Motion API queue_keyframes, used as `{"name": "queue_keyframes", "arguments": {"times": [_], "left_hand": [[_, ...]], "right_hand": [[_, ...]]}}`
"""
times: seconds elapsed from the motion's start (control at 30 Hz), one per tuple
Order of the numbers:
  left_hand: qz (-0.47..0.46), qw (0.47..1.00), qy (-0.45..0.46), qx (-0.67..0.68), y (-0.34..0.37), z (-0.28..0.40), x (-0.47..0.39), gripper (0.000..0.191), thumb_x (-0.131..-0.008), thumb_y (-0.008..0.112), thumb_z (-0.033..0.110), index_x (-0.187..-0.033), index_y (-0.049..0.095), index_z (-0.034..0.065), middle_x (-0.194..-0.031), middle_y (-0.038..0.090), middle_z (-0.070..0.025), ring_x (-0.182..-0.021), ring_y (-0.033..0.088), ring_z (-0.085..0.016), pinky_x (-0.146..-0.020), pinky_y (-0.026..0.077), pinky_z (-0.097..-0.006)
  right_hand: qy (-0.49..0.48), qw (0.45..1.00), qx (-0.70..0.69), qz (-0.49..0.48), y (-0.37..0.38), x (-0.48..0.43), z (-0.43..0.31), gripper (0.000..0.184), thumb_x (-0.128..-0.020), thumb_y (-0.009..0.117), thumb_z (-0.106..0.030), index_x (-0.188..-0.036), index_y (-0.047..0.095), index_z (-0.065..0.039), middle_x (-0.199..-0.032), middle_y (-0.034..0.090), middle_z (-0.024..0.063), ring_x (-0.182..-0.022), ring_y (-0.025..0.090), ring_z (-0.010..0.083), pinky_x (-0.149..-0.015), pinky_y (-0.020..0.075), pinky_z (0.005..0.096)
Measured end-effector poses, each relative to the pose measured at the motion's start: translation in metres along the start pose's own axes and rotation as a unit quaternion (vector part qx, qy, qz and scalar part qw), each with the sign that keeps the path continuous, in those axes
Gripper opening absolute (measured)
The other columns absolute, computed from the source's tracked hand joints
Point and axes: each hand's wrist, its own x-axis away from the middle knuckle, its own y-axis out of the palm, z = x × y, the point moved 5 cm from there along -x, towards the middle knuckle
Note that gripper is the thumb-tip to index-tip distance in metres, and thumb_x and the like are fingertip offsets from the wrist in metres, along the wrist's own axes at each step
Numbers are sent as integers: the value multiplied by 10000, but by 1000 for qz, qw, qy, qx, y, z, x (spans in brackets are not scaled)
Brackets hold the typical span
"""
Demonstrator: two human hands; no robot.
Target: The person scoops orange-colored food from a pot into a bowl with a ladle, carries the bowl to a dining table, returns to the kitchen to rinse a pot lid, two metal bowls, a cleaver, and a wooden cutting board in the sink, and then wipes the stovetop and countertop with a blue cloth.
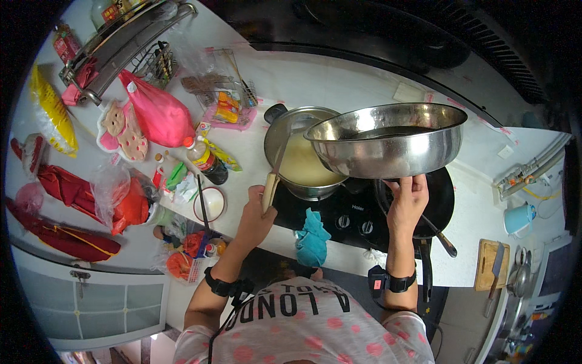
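Note:
My left hand (257, 218) grips the cream-coloured handle of a long metal utensil (282, 148). Its far end reaches over a stainless-steel pot (313, 193), so I cannot tell its exact kind. Pale yellow contents (303, 159) lie in the pot, which stands on the left side of a black Haier gas hob (334, 227). Above the hob, my right hand (407, 207) holds up a wide stainless-steel basin (391, 157) from its near underside. The basin tilts, with its left end over the pot's right part. Its inside looks dark, and what it contains is unclear.
A black frying pan (443, 195) sits beneath and right of the basin. A teal cloth (313, 241) lies at the counter's front edge. Leftward stand a white bowl (212, 204) and a sauce bottle (207, 161). A cleaver (496, 268) rests on a cutting board (484, 261) at right.

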Motion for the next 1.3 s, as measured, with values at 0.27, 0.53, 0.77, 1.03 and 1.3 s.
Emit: {"name": "queue_keyframes", "arguments": {"times": [0.27, 0.53, 0.77, 1.03, 1.3], "left_hand": [[39, 992, 41, -113, -10, 24, 17, 426, -788, 533, -5, -1161, 331, 37, -886, 595, -272, -845, 599, -440, -740, 472, -405], [47, 992, 76, -86, -8, 33, 30, 449, -800, 534, -2, -1196, 327, 48, -844, 574, -227, -758, 597, -367, -672, 464, -371], [-30, 960, -134, 242, 5, 19, 36, 619, -803, 488, -48, -1382, 319, 91, -694, 418, 11, -453, 340, -43, -379, 221, -189], [-67, 742, -235, 624, 4, 3, 38, 485, -866, 482, 83, -1330, 362, 11, -671, 404, -1, -454, 343, -46, -332, 261, -158], [-173, 542, -153, 808, -1, -1, 60, 600, -927, 405, 168, -1431, 135, -13, -751, 407, -30, -515, 446, -77, -386, 374, -224]], "right_hand": [[-9, 999, -35, -29, 6, -15, 2, 158, -949, 525, -157, -960, 549, -1, -889, 610, 48, -789, 587, 101, -708, 499, 248], [4, 998, -45, -39, 4, -20, 5, 150, -952, 518, -165, -937, 552, -19, -846, 625, 48, -763, 605, 107, -709, 510, 254], [12, 997, -59, -55, -1, -21, 11, 143, -948, 524, -151, -963, 546, -11, -855, 631, 61, -774, 617, 124, -716, 518, 262], [34, 997, -50, -56, 0, -39, 20, 169, -946, 534, -168, -983, 550, -4, -824, 635, 60, -771, 618, 120, -697, 515, 253], [3, 990, 105, -92, -4, -82, 25, 212, -935, 556, -203, -952, 588, 6, -725, 605, 24, -650, 572, 81, -585, 461, 212]]}}
